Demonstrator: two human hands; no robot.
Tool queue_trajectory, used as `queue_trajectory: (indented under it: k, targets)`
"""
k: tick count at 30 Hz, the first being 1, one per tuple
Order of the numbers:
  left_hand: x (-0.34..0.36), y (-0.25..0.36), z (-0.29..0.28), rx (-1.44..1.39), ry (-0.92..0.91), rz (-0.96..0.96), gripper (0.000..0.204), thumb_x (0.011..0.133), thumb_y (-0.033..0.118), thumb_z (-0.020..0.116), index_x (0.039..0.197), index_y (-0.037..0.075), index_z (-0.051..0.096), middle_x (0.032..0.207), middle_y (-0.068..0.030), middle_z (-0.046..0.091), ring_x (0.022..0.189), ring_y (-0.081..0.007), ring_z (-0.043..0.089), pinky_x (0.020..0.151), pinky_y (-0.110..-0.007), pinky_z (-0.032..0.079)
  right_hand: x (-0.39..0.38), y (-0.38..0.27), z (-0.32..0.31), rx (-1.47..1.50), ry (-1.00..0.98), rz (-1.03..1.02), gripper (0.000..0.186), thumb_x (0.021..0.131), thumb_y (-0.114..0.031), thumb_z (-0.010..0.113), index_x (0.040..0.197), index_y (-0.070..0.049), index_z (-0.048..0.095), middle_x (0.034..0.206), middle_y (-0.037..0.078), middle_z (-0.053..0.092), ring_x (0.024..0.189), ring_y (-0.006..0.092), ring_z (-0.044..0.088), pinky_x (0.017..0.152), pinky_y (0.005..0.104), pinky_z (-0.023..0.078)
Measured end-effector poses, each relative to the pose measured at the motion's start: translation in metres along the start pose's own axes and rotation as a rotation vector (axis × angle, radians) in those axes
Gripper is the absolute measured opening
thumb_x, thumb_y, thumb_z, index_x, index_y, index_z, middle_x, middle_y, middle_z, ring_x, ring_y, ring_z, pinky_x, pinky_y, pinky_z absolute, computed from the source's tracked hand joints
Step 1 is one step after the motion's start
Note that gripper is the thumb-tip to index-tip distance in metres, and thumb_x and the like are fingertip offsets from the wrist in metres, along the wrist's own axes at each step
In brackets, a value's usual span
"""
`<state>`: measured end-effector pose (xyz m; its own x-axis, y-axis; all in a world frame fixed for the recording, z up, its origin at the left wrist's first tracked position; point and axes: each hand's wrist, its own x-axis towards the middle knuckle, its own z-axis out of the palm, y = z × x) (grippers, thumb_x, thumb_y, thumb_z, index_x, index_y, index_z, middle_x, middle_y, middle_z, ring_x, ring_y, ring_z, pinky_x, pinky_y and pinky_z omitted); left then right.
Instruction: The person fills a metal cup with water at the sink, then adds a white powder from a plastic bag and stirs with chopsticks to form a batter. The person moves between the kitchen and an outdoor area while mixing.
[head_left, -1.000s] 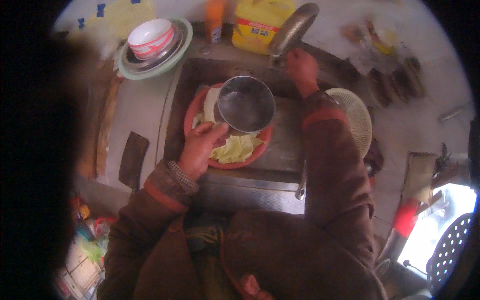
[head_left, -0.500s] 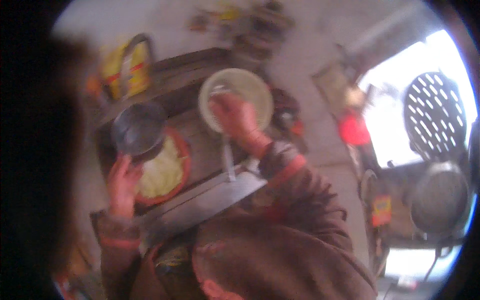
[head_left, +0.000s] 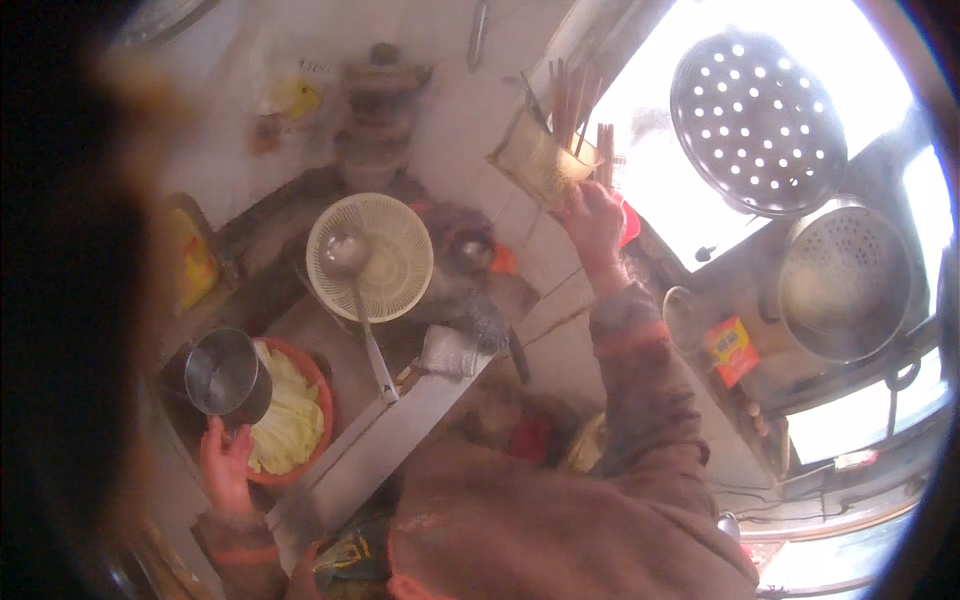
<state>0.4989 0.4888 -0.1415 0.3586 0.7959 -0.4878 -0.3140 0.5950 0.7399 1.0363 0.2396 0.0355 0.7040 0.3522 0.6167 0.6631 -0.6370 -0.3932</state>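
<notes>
At lower left my left hand [head_left: 226, 460] grips the edge of a round metal pot [head_left: 222, 372], held over an orange-red basin [head_left: 322, 440] of pale cabbage leaves [head_left: 285, 400]. My right hand [head_left: 592, 222] reaches to the upper right, its fingers bent at a yellowish holder [head_left: 540, 160] of chopsticks and other utensils [head_left: 570, 105]. What those fingertips grip is too small to make out. A cream colander [head_left: 405, 265] beside the basin has a metal ladle [head_left: 345, 255] lying across it.
A dark perforated disc [head_left: 755, 120] stands against the bright window, above a metal perforated pan [head_left: 840, 280]. A red and yellow packet [head_left: 730, 350] lies beside that. A yellow jug [head_left: 190, 262] stands at left. The steel counter edge [head_left: 370, 450] runs diagonally across the foreground.
The view has swung to the right. My right hand has moved from near the tap, across the colander, to the utensil holder. My left hand still holds the pot over the basin.
</notes>
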Motion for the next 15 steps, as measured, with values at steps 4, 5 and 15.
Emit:
queue_trajectory:
  k: [4, 5, 15]
  targets:
    - [-0.003, -0.004, -0.003, 0.023, 0.026, 0.019, 0.025, 0.087, 0.030, 0.069, 0.094, 0.011, 0.053, 0.089, -0.0010, 0.050, 0.091, -0.0264, 0.060, 0.074, -0.038, 0.050, 0.058, -0.002, 0.004, -0.050, 0.036, 0.019, 0.033, 0.089, -0.035, 0.055, 0.096, -0.005, 0.068, 0.091, 0.018, 0.068, 0.093, 0.0351, 0.063, 0.082, 0.0426, 0.048]
    - [-0.005, -0.004, -0.002, 0.031, 0.007, 0.026, 0.028, 0.087, 0.031, 0.069, 0.097, 0.011, 0.053, 0.089, -0.0008, 0.048, 0.093, -0.0263, 0.059, 0.076, -0.037, 0.049, 0.071, -0.005, 0.007, -0.037, 0.051, 0.012, 0.034, 0.088, -0.035, 0.055, 0.097, -0.005, 0.067, 0.092, 0.019, 0.067, 0.095, 0.0372, 0.062, 0.084, 0.0442, 0.047]
    - [-0.021, -0.006, 0.016, 0.017, 0.106, 0.089, 0.025, 0.086, 0.031, 0.070, 0.090, 0.014, 0.052, 0.084, 0.0007, 0.050, 0.086, -0.0283, 0.064, 0.070, -0.037, 0.051, 0.132, -0.011, 0.034, -0.183, -0.087, 0.163, 0.040, 0.086, -0.037, 0.052, 0.101, -0.002, 0.065, 0.097, 0.020, 0.067, 0.099, 0.0374, 0.062, 0.088, 0.0452, 0.046]
